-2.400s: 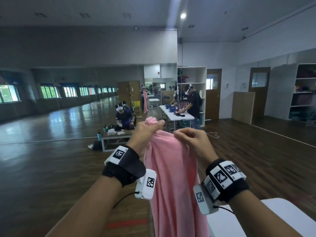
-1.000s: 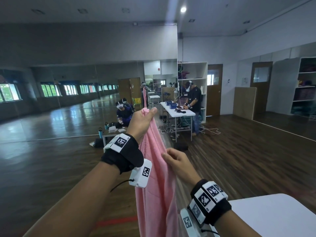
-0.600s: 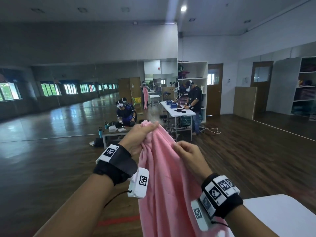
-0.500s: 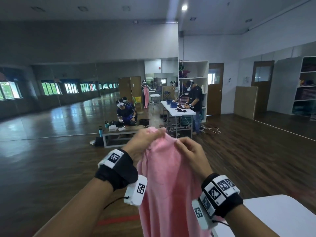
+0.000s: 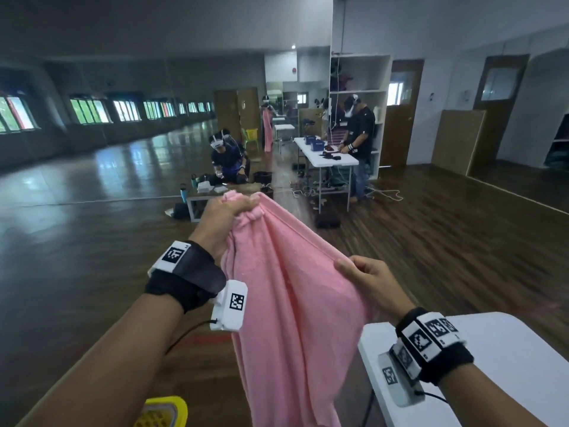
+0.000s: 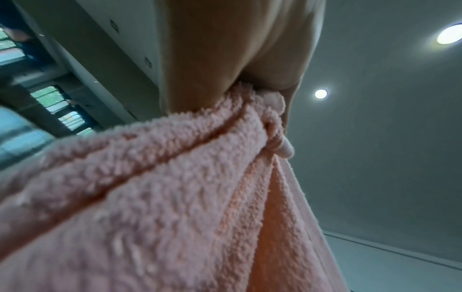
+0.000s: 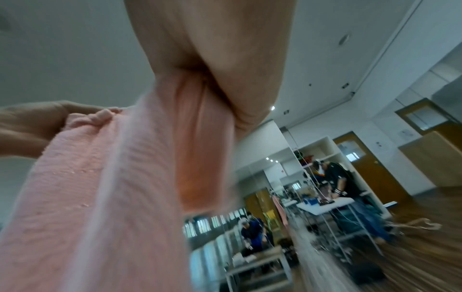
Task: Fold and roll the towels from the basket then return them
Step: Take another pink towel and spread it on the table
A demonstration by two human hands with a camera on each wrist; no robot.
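Note:
A pink towel (image 5: 286, 303) hangs in the air in front of me, stretched between both hands. My left hand (image 5: 226, 215) grips a bunched corner of it, held up and forward; the left wrist view shows the towel (image 6: 155, 197) gathered under that hand (image 6: 232, 59). My right hand (image 5: 366, 280) grips the towel's top edge lower and to the right, near the table corner. In the right wrist view the towel (image 7: 105, 197) runs from my right hand (image 7: 220, 65) up to the left hand (image 7: 27, 130). A yellow basket (image 5: 161, 412) shows at the bottom edge, below my left forearm.
A white table (image 5: 505, 374) stands at the lower right under my right wrist. Dark wooden floor (image 5: 77, 257) spreads ahead. Further off, one person (image 5: 228, 158) sits by a low bench and another person (image 5: 358, 137) stands at a white table (image 5: 323, 155).
My right hand has slid down and to the right along the towel's edge, away from the left hand, spreading the towel wider. The view has tilted down, bringing the yellow basket in.

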